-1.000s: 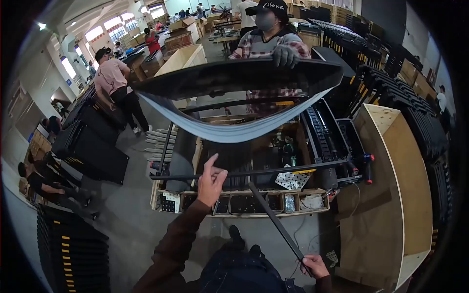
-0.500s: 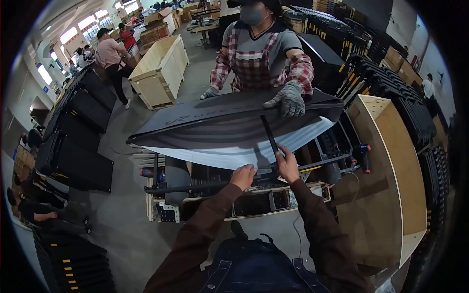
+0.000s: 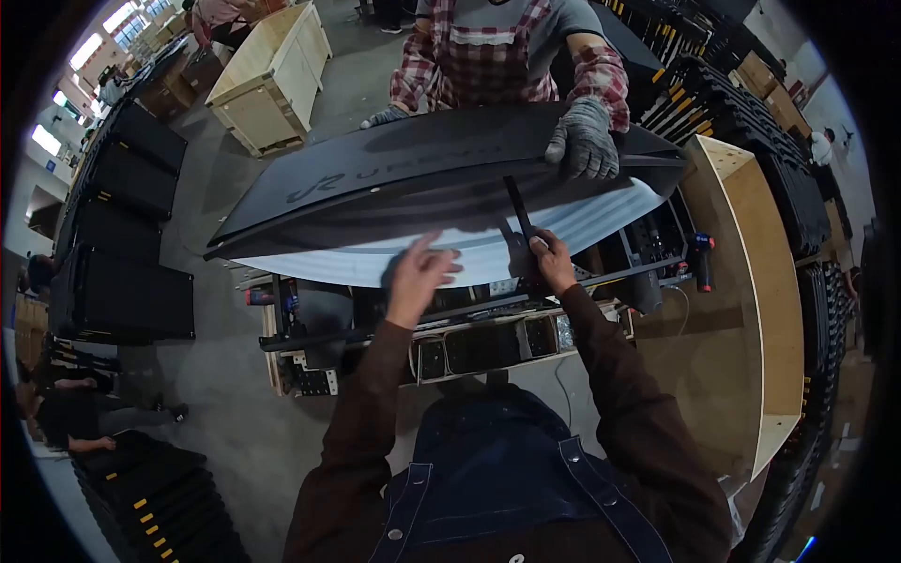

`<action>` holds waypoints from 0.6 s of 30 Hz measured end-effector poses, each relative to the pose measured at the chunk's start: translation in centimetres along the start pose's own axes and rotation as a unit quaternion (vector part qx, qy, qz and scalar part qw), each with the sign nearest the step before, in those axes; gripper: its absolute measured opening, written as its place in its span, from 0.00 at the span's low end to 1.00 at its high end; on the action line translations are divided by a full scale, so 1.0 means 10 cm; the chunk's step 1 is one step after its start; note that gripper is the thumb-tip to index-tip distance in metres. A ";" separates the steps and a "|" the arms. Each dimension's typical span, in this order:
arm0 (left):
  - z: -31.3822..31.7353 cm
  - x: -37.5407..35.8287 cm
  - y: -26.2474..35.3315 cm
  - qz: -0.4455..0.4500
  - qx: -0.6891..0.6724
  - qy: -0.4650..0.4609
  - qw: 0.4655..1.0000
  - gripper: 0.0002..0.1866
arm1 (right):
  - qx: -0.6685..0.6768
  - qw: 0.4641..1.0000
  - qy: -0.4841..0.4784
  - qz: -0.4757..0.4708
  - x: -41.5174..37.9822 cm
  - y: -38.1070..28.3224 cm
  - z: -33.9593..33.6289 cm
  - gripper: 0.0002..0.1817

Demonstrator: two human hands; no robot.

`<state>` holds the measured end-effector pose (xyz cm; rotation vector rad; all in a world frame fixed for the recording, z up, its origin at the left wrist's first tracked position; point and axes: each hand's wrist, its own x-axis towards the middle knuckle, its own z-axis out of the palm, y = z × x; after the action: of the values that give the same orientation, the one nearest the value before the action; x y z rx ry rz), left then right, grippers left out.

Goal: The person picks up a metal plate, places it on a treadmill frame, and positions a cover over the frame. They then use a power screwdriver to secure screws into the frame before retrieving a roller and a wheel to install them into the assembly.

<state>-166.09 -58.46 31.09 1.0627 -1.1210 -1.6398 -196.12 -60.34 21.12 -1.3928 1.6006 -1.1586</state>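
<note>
A large black lettered panel (image 3: 413, 155) is propped at a tilt, its pale, shiny underside (image 3: 347, 266) facing me. My right hand (image 3: 554, 263) is closed around the lower end of a slim black bar (image 3: 515, 202), whose upper end reaches the panel's underside. In front of that underside, my left hand (image 3: 422, 280) is raised with fingers apart and holds nothing; its fingertips are slightly blurred. On the panel's far side, a co-worker's gloved hand (image 3: 587, 141) rests on its right part, and another grey glove (image 3: 385, 116) is at the far left edge.
Below the panel is a black frame rail (image 3: 310, 342) above a wooden parts tray (image 3: 488, 364). A power drill (image 3: 702, 261) hangs at the right, beside a big plywood crate (image 3: 784, 310). An open wooden crate (image 3: 272, 84) stands behind, and stacked black panels (image 3: 131, 281) line the left.
My left hand has let go of the frame rail and lifted up and left, fingers spreading. My right hand keeps the bar. The view has tipped downward, and the co-worker's right-side glove has shifted.
</note>
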 end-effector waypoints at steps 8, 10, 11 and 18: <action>-0.15 0.20 1.00 0.058 -0.223 0.130 0.965 0.30 | 0.186 0.954 -0.143 0.188 0.03 -0.34 -0.20 0.24; -0.02 0.24 1.09 0.072 -0.210 0.211 0.952 0.23 | 0.184 0.946 -0.175 0.200 0.03 -0.37 -0.24 0.23; 0.01 0.26 1.09 0.071 -0.204 0.211 0.953 0.23 | 0.190 0.945 -0.176 0.201 0.06 -0.32 -0.23 0.23; 0.01 0.22 0.90 0.046 -0.201 0.336 0.919 0.13 | 0.326 0.854 -0.257 0.314 0.26 -0.17 -0.26 0.19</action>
<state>-165.12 -62.62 39.34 1.1415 -0.3529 -1.2012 -198.35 -62.47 23.68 -0.5735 0.9973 -0.7232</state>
